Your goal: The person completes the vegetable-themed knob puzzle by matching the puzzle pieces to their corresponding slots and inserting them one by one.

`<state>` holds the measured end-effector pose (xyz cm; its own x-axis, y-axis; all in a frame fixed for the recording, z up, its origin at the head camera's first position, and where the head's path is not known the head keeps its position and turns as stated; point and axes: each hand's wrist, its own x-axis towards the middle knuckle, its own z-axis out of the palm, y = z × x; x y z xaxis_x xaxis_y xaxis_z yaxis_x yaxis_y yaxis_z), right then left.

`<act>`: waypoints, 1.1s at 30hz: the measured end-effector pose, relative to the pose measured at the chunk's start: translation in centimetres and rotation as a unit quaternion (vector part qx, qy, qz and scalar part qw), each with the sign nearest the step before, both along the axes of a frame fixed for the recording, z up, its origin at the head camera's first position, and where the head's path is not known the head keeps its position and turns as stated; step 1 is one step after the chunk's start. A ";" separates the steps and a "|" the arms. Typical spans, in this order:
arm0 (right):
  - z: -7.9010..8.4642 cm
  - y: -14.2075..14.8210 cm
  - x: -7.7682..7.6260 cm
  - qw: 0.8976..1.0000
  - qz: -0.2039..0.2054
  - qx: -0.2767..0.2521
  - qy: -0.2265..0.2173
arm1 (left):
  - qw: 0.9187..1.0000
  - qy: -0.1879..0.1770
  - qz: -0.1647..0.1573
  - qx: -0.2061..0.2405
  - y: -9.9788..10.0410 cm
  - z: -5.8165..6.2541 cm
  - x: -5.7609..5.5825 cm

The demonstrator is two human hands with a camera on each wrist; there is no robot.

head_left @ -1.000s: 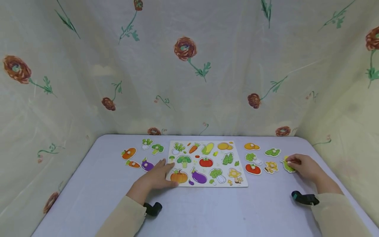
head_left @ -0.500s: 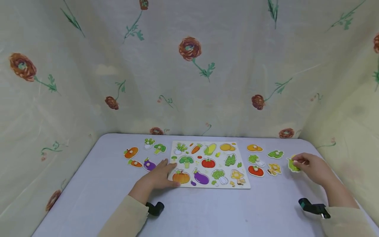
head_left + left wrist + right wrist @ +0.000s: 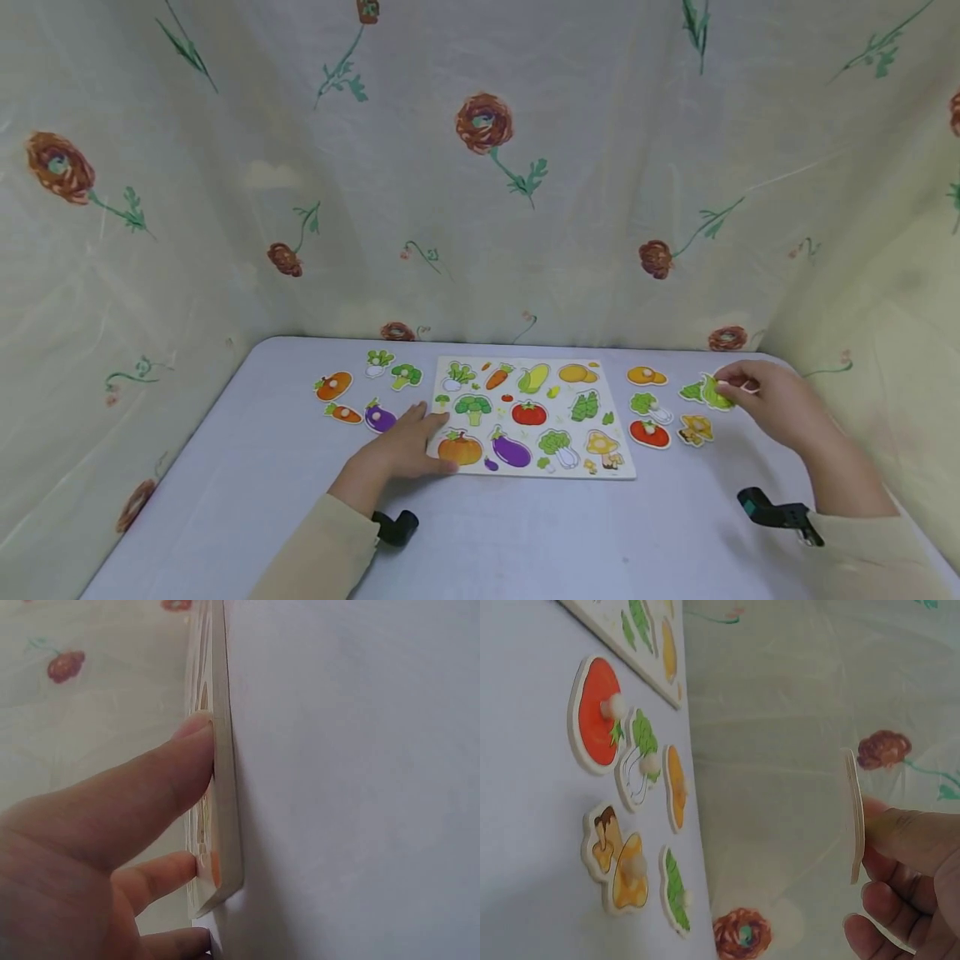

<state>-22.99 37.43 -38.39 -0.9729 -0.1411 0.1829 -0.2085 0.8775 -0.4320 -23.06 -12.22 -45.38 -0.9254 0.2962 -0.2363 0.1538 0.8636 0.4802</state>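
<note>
My right hand (image 3: 772, 408) pinches a yellow-green corn puzzle piece (image 3: 716, 394) above the table. The right wrist view shows this wooden piece (image 3: 853, 817) edge-on, apart from the tabletop, so its printed face is hidden there. In the head view it partly covers the green pea-pod piece (image 3: 690, 392). My left hand (image 3: 397, 447) rests with relaxed fingers at the front-left corner of the white vegetable puzzle board (image 3: 536, 417). The left wrist view has its thumb (image 3: 165, 776) touching the board's edge (image 3: 229, 787).
Right of the board lie knobbed potato (image 3: 647, 376), bok choy (image 3: 649, 406), tomato (image 3: 649, 433) and mushroom (image 3: 696, 429) pieces. On the left are radish (image 3: 378, 363), broccoli (image 3: 406, 376), pumpkin (image 3: 332, 386), carrot (image 3: 342, 413) and eggplant (image 3: 380, 417) pieces. Floral cloth (image 3: 480, 250) surrounds the table.
My right hand has lifted the corn piece off the table and carried it left and away from me, over the pea-pod piece. My left hand stays at the board.
</note>
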 end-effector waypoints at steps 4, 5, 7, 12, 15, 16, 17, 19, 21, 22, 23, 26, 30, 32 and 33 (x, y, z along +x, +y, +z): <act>0.7 -1.8 -0.3 1.000 0.004 0.003 0.013 | 1.000 -0.001 -0.002 -0.006 0.1 0.0 0.0; 0.9 -2.3 -0.5 1.000 0.003 0.000 0.011 | 1.000 0.000 -0.003 -0.007 0.1 0.0 -0.1; 1.1 -3.3 -0.7 1.000 0.001 -0.007 0.006 | 1.000 0.000 -0.005 -0.006 0.1 0.0 -0.1; 1.7 -5.7 -1.3 1.000 0.007 -0.026 -0.003 | 1.000 0.002 -0.004 -0.001 0.0 -0.3 -0.1; 1.8 -7.0 -1.8 0.999 0.013 -0.037 -0.011 | 1.000 0.004 -0.003 0.001 -0.1 -0.4 -0.1; 1.9 -7.4 -2.0 0.999 0.013 -0.040 -0.014 | 1.000 0.004 -0.003 0.001 -0.1 -0.4 -0.1; 1.9 -7.8 -2.1 0.999 0.014 -0.042 -0.016 | 1.000 0.005 -0.004 0.002 -0.1 -0.3 -0.1; 1.9 -8.5 -2.5 0.999 0.017 -0.046 -0.019 | 1.000 0.005 -0.004 0.003 0.0 -0.3 -0.1; 1.8 -9.3 -2.9 0.998 0.017 -0.049 -0.023 | 1.000 0.003 -0.002 0.005 0.1 -0.2 0.0; 1.7 -9.6 -3.1 0.998 0.019 -0.050 -0.024 | 1.000 0.002 -0.001 0.005 0.1 -0.2 0.0; 1.6 -10.0 -3.3 0.998 0.021 -0.051 -0.026 | 1.000 0.001 0.000 0.004 0.1 -0.2 0.0; 1.3 -11.2 -4.0 0.998 0.026 -0.054 -0.033 | 1.000 -0.004 0.006 0.002 0.2 -0.2 0.1; 0.7 -12.7 -5.1 0.996 0.035 -0.062 -0.044 | 1.000 -0.007 0.010 0.003 0.2 -0.2 0.0; 0.3 -13.3 -5.6 0.996 0.040 -0.066 -0.046 | 1.000 -0.008 0.009 0.003 0.1 -0.2 0.0; 0.1 -13.6 -5.8 0.996 0.042 -0.068 -0.045 | 1.000 -0.008 0.008 0.004 0.1 -0.3 -0.1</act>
